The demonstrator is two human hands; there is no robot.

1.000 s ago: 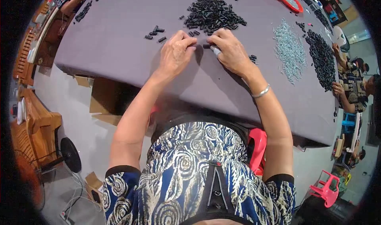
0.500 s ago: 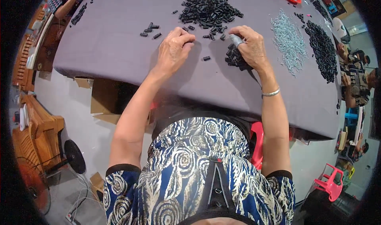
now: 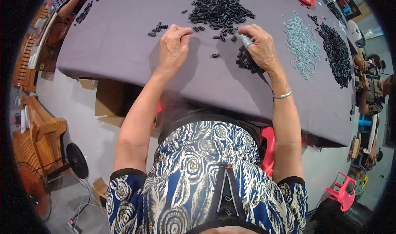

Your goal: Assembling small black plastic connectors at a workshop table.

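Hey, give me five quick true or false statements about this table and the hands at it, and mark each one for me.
1. A small black piece lies on the tablecloth between the left hand and the right hand. True.
2. A bracelet is worn on the left arm. False: it is on the right arm.
3. A loose silver pile lies to the right of the right hand. True.
4. The tablecloth is bright yellow. False: it is a greyish purple.
5. The right hand has a grey wrap on it. True.
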